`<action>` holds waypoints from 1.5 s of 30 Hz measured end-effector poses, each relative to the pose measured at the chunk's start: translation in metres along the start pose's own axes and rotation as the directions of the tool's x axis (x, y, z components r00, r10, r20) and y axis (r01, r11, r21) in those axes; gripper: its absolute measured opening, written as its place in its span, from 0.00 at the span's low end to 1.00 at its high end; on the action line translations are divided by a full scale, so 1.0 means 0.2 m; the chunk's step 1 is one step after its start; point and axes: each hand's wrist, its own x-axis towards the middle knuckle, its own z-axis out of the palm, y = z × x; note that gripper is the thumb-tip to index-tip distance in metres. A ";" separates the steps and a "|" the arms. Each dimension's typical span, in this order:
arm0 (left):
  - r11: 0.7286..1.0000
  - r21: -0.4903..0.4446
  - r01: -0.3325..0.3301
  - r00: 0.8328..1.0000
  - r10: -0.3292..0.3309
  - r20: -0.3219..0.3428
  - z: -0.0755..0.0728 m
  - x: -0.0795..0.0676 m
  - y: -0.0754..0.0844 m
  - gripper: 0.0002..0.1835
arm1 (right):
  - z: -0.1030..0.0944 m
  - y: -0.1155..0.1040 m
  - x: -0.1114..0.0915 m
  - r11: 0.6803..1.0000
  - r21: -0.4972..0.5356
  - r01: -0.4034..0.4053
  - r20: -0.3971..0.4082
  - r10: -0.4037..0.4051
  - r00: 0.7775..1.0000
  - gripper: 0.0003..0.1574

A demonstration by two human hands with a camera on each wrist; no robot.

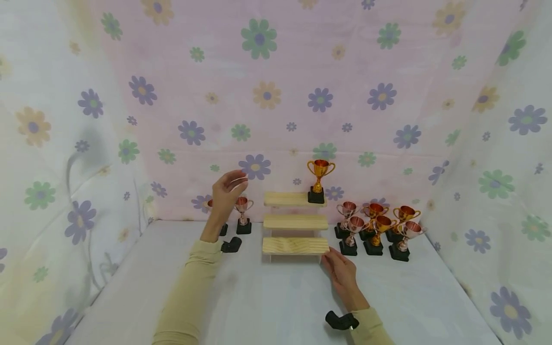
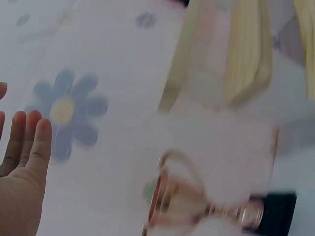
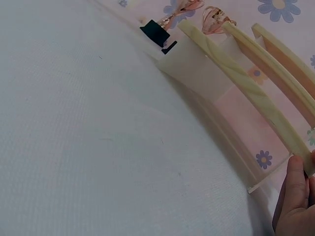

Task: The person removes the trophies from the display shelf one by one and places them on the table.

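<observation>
My left hand (image 1: 228, 189) is raised left of a three-step wooden display stand (image 1: 295, 245), its fingers loosely curved around nothing. Behind and below that hand stand two rose-gold trophy cups (image 1: 243, 211) on black bases, one mostly hidden by the wrist. In the left wrist view the hand (image 2: 24, 172) is apart from the nearer cup (image 2: 182, 201). At the stand's lowest step, my right hand (image 1: 342, 273) pinches the right end; the right wrist view shows fingertips (image 3: 295, 164) on that board's end. A gold trophy cup (image 1: 319, 170) stands upright at the top step's right end.
To the right of the stand, several gold and rose-gold trophy cups (image 1: 374, 247) are grouped closely on the white table (image 1: 276, 302). Flower-patterned cloth (image 1: 276, 72) hangs at the back and both sides. Black wrist devices (image 1: 340, 320) sit on both wrists.
</observation>
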 end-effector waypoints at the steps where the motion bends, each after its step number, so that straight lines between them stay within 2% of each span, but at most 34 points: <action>1: 1.000 -0.016 0.003 1.000 -0.003 0.017 0.05 0.01 -0.01 0.22 | 0.00 0.00 0.00 1.000 0.001 0.002 -0.002 -0.002 1.000 0.32; 4: 0.999 -0.035 0.020 0.997 -0.018 0.070 0.20 0.03 -0.06 0.22 | 0.00 0.00 0.00 1.000 0.010 0.010 -0.006 -0.010 1.000 0.32; 7: 0.998 -0.005 0.067 0.989 -0.066 0.134 0.32 0.05 -0.09 0.23 | -0.01 0.01 0.01 0.999 0.035 0.021 -0.001 -0.021 1.000 0.33; 9: 0.994 0.037 0.108 0.975 -0.113 0.191 0.39 0.06 -0.10 0.24 | -0.01 0.01 0.01 0.999 0.043 0.030 0.001 -0.030 1.000 0.33; 13: 0.975 0.135 0.174 0.937 -0.206 0.281 0.51 0.11 -0.11 0.27 | -0.01 0.02 0.01 0.998 0.043 0.047 0.001 -0.047 0.999 0.32; 16: 0.964 0.186 0.188 0.918 -0.240 0.317 0.58 0.15 -0.12 0.29 | 0.00 0.03 0.00 0.999 0.023 0.040 -0.005 -0.040 0.999 0.32; 18: 0.960 0.204 0.193 0.913 -0.251 0.320 0.62 0.18 -0.12 0.30 | 0.00 0.04 -0.01 0.999 0.014 0.039 0.000 -0.039 0.999 0.32; 21: 0.956 0.209 0.205 0.919 -0.262 0.294 0.70 0.19 -0.11 0.32 | 0.00 0.04 -0.02 0.999 0.014 0.041 0.004 -0.041 0.999 0.31; 25: 0.949 0.206 0.237 0.933 -0.282 0.224 0.80 0.19 -0.13 0.34 | 0.00 0.04 -0.02 0.999 0.021 0.046 0.003 -0.046 0.999 0.31; 31: 0.949 0.174 0.264 0.950 -0.287 0.121 0.89 0.17 -0.14 0.34 | 0.00 0.05 0.00 0.999 0.014 0.029 -0.021 -0.029 0.999 0.31; 34: 0.948 0.186 0.259 0.955 -0.280 0.099 0.93 0.16 -0.14 0.33 | 0.01 0.04 0.00 1.000 0.012 0.021 -0.024 -0.020 1.000 0.31; 39: 0.953 0.212 0.216 0.967 -0.238 0.086 0.97 0.17 -0.16 0.29 | 0.01 0.03 0.00 1.000 0.019 0.025 -0.019 -0.024 1.000 0.31; 45: 0.962 0.210 0.174 0.977 -0.195 0.085 0.97 0.18 -0.14 0.25 | 0.00 0.00 0.02 1.000 0.014 0.017 -0.018 -0.017 1.000 0.31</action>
